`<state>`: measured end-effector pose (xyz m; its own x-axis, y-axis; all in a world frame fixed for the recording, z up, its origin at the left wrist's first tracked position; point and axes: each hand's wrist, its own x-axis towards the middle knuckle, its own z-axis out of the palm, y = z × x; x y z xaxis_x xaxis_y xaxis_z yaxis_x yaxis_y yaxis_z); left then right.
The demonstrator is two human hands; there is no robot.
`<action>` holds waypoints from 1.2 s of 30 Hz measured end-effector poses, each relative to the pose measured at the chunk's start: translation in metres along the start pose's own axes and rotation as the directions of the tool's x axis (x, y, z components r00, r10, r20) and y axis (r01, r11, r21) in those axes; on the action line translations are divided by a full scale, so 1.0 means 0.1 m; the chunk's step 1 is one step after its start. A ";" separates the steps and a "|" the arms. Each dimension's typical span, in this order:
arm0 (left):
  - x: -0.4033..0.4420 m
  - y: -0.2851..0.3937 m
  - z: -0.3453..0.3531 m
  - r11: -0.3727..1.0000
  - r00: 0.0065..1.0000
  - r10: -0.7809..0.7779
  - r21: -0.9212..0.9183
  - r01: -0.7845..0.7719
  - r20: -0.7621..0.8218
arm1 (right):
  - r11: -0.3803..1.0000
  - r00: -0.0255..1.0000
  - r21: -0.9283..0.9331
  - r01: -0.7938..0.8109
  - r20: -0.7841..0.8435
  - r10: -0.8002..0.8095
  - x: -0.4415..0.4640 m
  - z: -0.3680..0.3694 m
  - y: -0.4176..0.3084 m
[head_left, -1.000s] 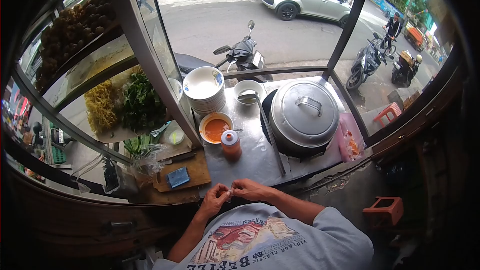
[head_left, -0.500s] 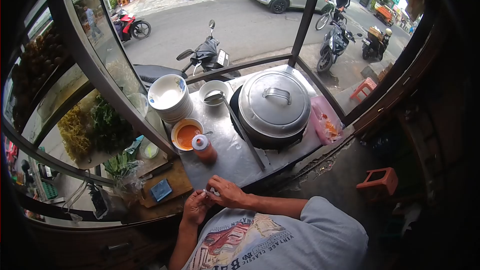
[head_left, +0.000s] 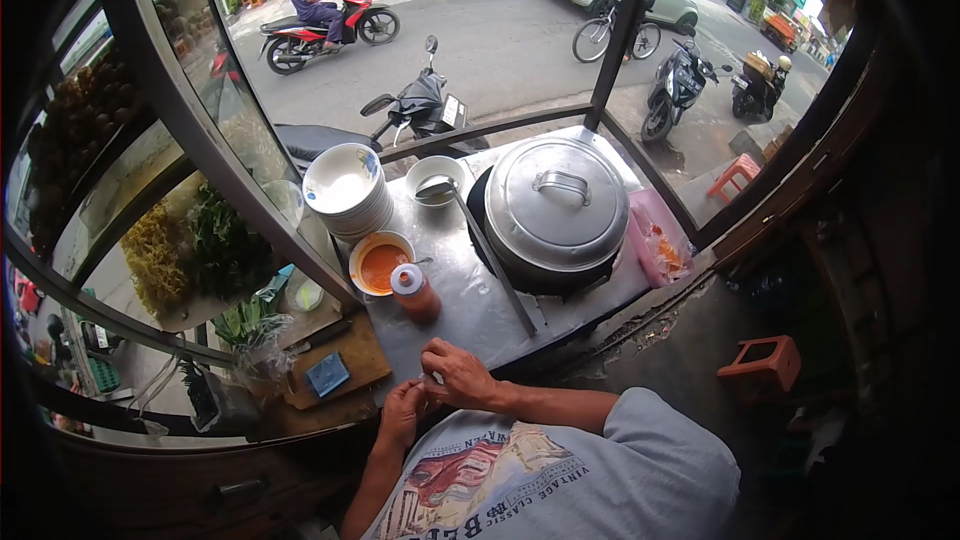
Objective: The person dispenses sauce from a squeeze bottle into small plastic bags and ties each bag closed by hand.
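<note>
My left hand (head_left: 402, 410) and my right hand (head_left: 460, 376) are close together in front of my shirt, at the near edge of the metal counter (head_left: 465, 315). Fingers of both are pinched around something small and pale, too small to make out. Just beyond them stands a squeeze bottle of orange-red sauce (head_left: 417, 302) with a whitish cap. Beside it is a bowl of orange sauce (head_left: 381, 265) with a spoon handle over its rim. Neither hand touches the bottle or bowl.
A large lidded pot (head_left: 555, 202) fills the counter's right side, with a long ladle (head_left: 495, 260) leaning from a white bowl (head_left: 436, 176). Stacked bowls (head_left: 345, 190) stand left. A blue box (head_left: 327, 375) lies on a wooden board (head_left: 362, 358). Window frames enclose the stall; a pink bag (head_left: 657, 238) sits right.
My hands stay together, still pinching; the right fingers have shifted up slightly. Outside, a rider on a red motorbike has moved right into view, and the cyclist and silver car have shifted.
</note>
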<state>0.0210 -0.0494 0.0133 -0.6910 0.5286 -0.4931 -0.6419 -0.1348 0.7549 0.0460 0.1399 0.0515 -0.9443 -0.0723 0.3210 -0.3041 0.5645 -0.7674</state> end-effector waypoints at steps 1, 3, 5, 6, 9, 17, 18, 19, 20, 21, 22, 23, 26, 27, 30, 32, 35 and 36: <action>-0.02 -0.02 0.01 1.000 1.000 0.004 0.030 -0.004 0.004 | 1.000 1.000 -0.012 0.005 -0.010 -0.005 0.03 -0.01 0.01; -0.07 -0.04 0.02 0.996 1.000 0.013 0.092 -0.014 0.009 | 0.999 0.999 -0.039 -0.001 -0.051 -0.001 0.09 -0.03 0.01; -0.06 -0.11 -0.09 0.978 0.997 0.059 0.198 -0.067 0.046 | 0.998 0.998 -0.055 0.001 -0.060 -0.005 0.14 -0.05 0.01; -0.06 -0.12 -0.14 0.964 0.995 0.079 0.251 -0.093 0.064 | 0.999 0.998 -0.038 -0.034 -0.051 0.032 0.16 -0.05 0.00; -0.01 -0.14 -0.22 0.790 0.885 0.457 0.495 -0.361 -0.086 | 0.991 0.990 0.004 -0.136 -0.020 0.136 0.29 -0.07 0.00; 0.30 -0.08 -1.18 0.254 0.399 0.862 0.947 0.196 -0.313 | 0.998 0.996 0.059 -0.017 0.089 0.011 0.28 0.10 0.01; 0.32 -0.12 -1.27 0.230 0.412 0.857 0.945 0.233 -0.310 | 0.998 0.994 0.056 0.010 0.108 -0.016 0.24 0.17 0.02; 0.35 -0.16 -1.35 0.207 0.427 0.850 0.940 0.270 -0.310 | 0.998 0.991 0.053 0.035 0.129 -0.042 0.21 0.22 0.04; 0.39 -0.17 -1.39 0.207 0.435 0.849 0.946 0.250 -0.301 | 0.998 0.987 0.061 0.025 0.156 -0.034 0.20 0.23 0.02; 0.41 -0.20 -1.43 0.207 0.444 0.847 0.950 0.232 -0.293 | 0.998 0.984 0.064 0.023 0.173 -0.034 0.19 0.26 0.02; 0.40 -0.24 -1.49 0.208 0.452 0.845 0.954 0.216 -0.286 | 0.997 0.981 0.069 0.021 0.191 -0.034 0.19 0.29 0.03; 0.34 -0.19 -1.40 0.206 0.459 0.840 0.953 0.224 -0.289 | 0.997 0.977 0.075 0.020 0.209 -0.035 0.20 0.33 0.03; 0.30 -0.02 -1.02 0.223 0.437 0.849 0.951 0.213 -0.297 | 0.992 0.975 0.082 0.094 0.192 -0.108 0.21 0.40 0.04; 0.34 -0.05 -1.06 0.229 0.451 0.837 0.947 0.225 -0.310 | 0.993 0.973 0.077 0.091 0.207 -0.105 0.22 0.41 0.03; 0.44 -0.09 -1.21 0.219 0.445 0.838 0.942 0.255 -0.315 | 0.994 0.966 0.068 0.086 0.238 -0.099 0.25 0.41 0.03; 0.52 -0.17 -1.35 0.277 0.431 0.846 0.949 0.147 -0.314 | 0.994 0.965 0.074 0.079 0.246 -0.095 0.27 0.44 0.06; 0.42 -0.09 -1.28 0.319 0.485 0.823 0.947 0.034 -0.295 | 0.998 0.962 -0.009 0.055 0.268 -0.051 0.33 0.35 -0.07; 0.34 -0.03 -1.19 0.366 0.559 0.777 0.930 -0.028 -0.289 | 0.993 0.961 -0.042 0.115 0.259 -0.100 0.35 0.33 -0.10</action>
<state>-0.0407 -0.1308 -0.0575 -0.9813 -0.0511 0.1857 0.0938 0.7152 0.6926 0.0116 0.1044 0.0526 -0.9093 -0.3391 0.2413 -0.4048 0.5863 -0.7016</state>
